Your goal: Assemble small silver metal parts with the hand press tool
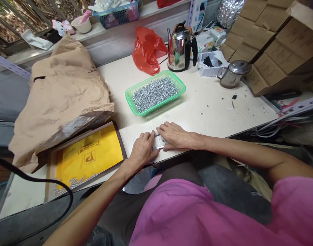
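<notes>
Working at the near edge of a broad, off-white, flat-topped table [213, 102], with a slim, rectangular, silver-edged piece [159, 141], apparently metal, lying between the two hands. At its left end, the bare left hand [143, 147], fingers bent and close together; at its right end, the bare right hand [178, 136], fingers side by side and slightly curled, thumb tucked lower. Cannot tell whether pinching with the thumbs or merely resting them, with both ends largely covered.

For steadiness, best to press evenly from both ends, wrists low, guarding against rocking or slipping over the front edge just beside. Better to leave the pale middle uncovered, for a clear view. Sensible to leave the green, rectangular, openwork plastic basket [181, 86] of small, silver, rod-like pieces [156, 94] standing beyond the hands, and to mind the left forearm near the flat yellow printed sheet [102, 143].
</notes>
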Demonstrator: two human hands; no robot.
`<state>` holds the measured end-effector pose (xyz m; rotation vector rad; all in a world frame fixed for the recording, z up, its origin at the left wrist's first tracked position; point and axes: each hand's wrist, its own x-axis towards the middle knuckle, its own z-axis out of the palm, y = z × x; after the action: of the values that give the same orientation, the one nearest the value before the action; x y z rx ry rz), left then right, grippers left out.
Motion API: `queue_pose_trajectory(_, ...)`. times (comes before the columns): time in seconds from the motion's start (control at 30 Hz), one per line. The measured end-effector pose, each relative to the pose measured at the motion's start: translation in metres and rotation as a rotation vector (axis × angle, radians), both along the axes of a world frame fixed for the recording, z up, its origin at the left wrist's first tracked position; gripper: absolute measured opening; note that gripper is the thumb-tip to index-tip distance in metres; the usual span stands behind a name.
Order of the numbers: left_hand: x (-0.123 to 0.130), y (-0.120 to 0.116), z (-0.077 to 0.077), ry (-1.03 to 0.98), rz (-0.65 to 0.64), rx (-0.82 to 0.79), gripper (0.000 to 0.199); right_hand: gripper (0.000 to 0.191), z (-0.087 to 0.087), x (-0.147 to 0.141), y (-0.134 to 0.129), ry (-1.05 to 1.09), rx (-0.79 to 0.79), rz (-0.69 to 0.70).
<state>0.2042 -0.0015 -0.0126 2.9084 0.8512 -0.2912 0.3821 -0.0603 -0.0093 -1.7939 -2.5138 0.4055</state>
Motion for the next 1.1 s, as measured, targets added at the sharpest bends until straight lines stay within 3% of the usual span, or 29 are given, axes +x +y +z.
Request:
queue_pose_trajectory(0.2,0.005,0.006,0.0,0.013,-0.086,-0.021,0.049,0.042,0.003,-0.006,-0.004,-0.057,-0.047,-0.007)
queue_pose_trajectory(0.4,0.0,0.015,-0.006,-0.086,-0.06,-0.106,0.029,0.021,0.002,-0.007,0.003,0.008,-0.095,0.049)
queue_pose_trajectory(0.6,0.002,0.014,-0.009,-0.122,-0.077,-0.143,0.023,0.017,-0.012,-0.004,0.009,0.073,-0.117,0.103)
queue_pose_trajectory(0.77,-0.001,0.012,-0.009,-0.113,-0.027,-0.072,0.026,0.022,-0.008,-0.001,0.006,0.069,-0.04,0.086)
queue_pose_trajectory(0.9,-0.012,-0.005,-0.012,-0.209,0.07,-0.031,0.047,0.042,-0.006,0.011,0.01,0.107,0.016,0.101)
queue_pose_trajectory(1.0,-0.016,-0.033,-0.019,-0.333,0.094,-0.018,0.045,0.035,-0.015,0.018,0.015,0.124,0.055,0.098)
queue_pose_trajectory(1.1,-0.012,-0.061,-0.027,-0.42,0.037,-0.072,0.046,0.02,-0.025,0.018,0.021,0.089,0.119,0.056)
